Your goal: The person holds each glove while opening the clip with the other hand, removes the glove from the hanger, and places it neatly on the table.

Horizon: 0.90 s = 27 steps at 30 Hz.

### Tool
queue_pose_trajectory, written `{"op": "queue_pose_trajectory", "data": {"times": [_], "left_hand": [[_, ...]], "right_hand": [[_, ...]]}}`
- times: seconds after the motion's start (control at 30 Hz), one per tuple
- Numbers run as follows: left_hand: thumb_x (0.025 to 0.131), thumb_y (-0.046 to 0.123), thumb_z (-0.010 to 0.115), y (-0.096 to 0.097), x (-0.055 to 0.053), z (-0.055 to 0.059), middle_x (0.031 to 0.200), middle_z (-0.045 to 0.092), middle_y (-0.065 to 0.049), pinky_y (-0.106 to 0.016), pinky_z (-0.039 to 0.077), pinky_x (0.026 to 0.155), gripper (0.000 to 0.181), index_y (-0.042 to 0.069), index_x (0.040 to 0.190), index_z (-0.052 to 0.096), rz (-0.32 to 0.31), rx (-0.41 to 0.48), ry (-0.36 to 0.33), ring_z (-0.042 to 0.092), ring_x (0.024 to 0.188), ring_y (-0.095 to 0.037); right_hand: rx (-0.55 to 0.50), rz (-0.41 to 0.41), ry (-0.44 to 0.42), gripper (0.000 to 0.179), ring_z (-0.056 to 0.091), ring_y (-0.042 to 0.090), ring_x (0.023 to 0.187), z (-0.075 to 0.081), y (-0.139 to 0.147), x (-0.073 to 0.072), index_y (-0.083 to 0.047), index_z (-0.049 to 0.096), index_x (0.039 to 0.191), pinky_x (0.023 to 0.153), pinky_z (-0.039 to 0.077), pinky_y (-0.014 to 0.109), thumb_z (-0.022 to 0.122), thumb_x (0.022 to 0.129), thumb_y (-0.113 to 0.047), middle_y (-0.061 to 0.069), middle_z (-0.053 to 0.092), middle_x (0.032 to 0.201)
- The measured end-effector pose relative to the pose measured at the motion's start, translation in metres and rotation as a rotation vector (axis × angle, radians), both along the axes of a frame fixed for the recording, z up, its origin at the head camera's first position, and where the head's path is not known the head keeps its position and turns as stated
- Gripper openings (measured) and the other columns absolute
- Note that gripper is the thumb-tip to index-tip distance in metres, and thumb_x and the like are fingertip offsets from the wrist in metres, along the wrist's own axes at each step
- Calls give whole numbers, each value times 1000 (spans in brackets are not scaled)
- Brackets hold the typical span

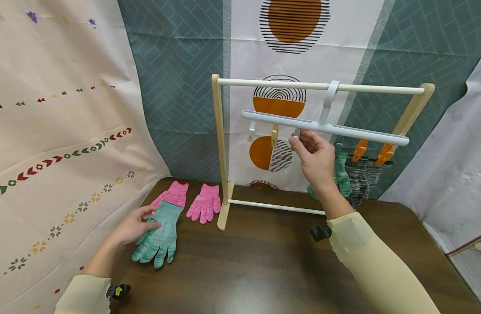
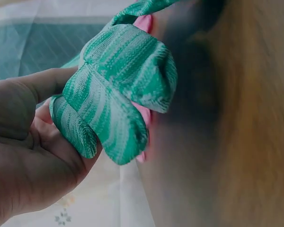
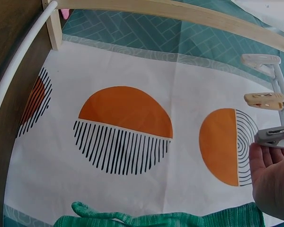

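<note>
My left hand [image 1: 131, 224] holds a green knit glove [image 1: 165, 233] by its edge, low at the left over a pink glove [image 1: 177, 192]. In the left wrist view, the glove's fingers [image 2: 113, 99] droop past my thumb. Up at the hanger, my right hand [image 1: 318, 163] pinches a grey clothespin [image 1: 297, 133] under the white hanger bar [image 1: 279, 118]. Fingertips touch that grey clothespin [image 3: 273, 135] in the right wrist view. Beside it hang a beige clothespin [image 1: 274, 135] and a white clothespin [image 1: 251, 131].
A second pink glove [image 1: 205, 203] lies by the wooden rack foot [image 1: 225, 213]. From the hanger's right side hang green gloves [image 1: 342, 176] and grey-black gloves [image 1: 360, 179], the latter under orange clothespins [image 1: 360, 151]. The rack's white top rod [image 1: 264, 83] bears the hanger's hook [image 1: 330, 97].
</note>
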<state>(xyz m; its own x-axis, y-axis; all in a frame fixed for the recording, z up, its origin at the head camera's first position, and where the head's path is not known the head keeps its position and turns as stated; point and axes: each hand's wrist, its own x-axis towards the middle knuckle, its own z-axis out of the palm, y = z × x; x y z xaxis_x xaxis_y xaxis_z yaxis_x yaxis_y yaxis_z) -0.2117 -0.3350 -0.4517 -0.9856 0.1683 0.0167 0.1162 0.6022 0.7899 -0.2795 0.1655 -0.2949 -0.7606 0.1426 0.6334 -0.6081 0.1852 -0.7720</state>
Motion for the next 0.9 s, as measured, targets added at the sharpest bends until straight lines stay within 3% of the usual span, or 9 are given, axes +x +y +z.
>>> {"op": "queue_pose_trajectory", "data": {"times": [0.23, 0.33, 0.43, 0.57, 0.9], "left_hand": [[98, 9, 76, -20, 3, -8, 143, 52, -43, -64, 48, 103, 61, -21, 143, 47, -38, -71, -13, 49, 134, -61], [97, 5, 76, -27, 2, -11, 139, 56, -42, -61, 51, 101, 55, -21, 139, 51, -64, -80, -3, 52, 131, -60], [96, 2, 75, -34, 2, -14, 131, 63, -38, -50, 56, 93, 50, -20, 135, 53, -79, -71, -18, 60, 124, -56], [95, 0, 75, -40, 2, -15, 122, 68, -34, -40, 56, 83, 48, -20, 132, 54, -74, -77, -52, 66, 114, -48], [89, 0, 79, -43, 3, -15, 103, 69, -21, -40, 53, 73, 52, -20, 131, 54, -2, -185, -75, 65, 91, -28]], "right_hand": [[-1, 1, -4, 41, 72, 14, 105, 0, 0, 0, 0, 72, 133, 92, 57, 25, 79, 99, -23, 16, 76, 119], [3, -5, -6, 41, 72, 14, 105, 0, 0, 0, 0, 72, 133, 92, 57, 25, 79, 99, -23, 16, 76, 119], [7, -4, -7, 43, 72, 14, 105, 0, 0, 0, 2, 71, 134, 92, 57, 25, 78, 100, -23, 16, 76, 120], [4, 1, -10, 45, 72, 14, 105, 0, 0, 0, 4, 70, 134, 92, 57, 25, 78, 100, -24, 15, 76, 120], [-2, 4, -6, 41, 72, 14, 105, 0, 1, 0, 0, 72, 133, 92, 57, 25, 79, 99, -23, 15, 76, 119]]}}
